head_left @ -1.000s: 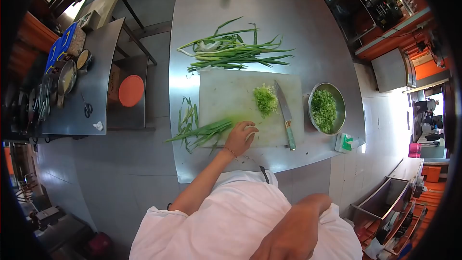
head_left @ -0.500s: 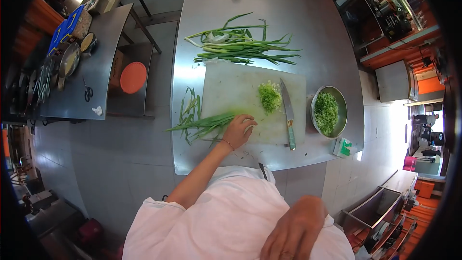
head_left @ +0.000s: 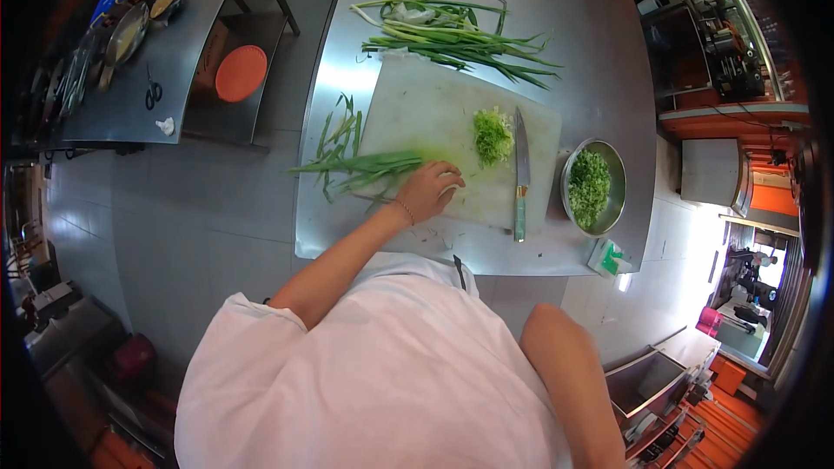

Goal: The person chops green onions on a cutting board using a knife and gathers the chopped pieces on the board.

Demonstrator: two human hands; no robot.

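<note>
My left hand (head_left: pixel 428 191) rests on the white cutting board (head_left: pixel 443 104), its fingers bent, at the right end of a bunch of green onions (head_left: pixel 369 167). Whether it grips them is hidden. My right hand is out of sight; only its forearm shows at the lower right. A heap of chopped green onion (head_left: pixel 493 137) lies on the board. Right of the heap is a knife (head_left: pixel 521 174), blade pointing away from me. A metal bowl (head_left: pixel 618 187) of chopped green onion stands right of the board. More long green onions (head_left: pixel 460 39) lie behind the board.
Loose green leaves (head_left: pixel 340 139) lie left of the board. A green and white packet (head_left: pixel 608 257) sits near the table's front right corner. On the left side table (head_left: pixel 195 17) are scissors (head_left: pixel 153 89) and pans. An orange lid (head_left: pixel 241 74) is on its lower shelf.
The view has tilted and shifted, so the table sits higher in it. My right hand has dropped out of view. My left hand has stayed by the bunch.
</note>
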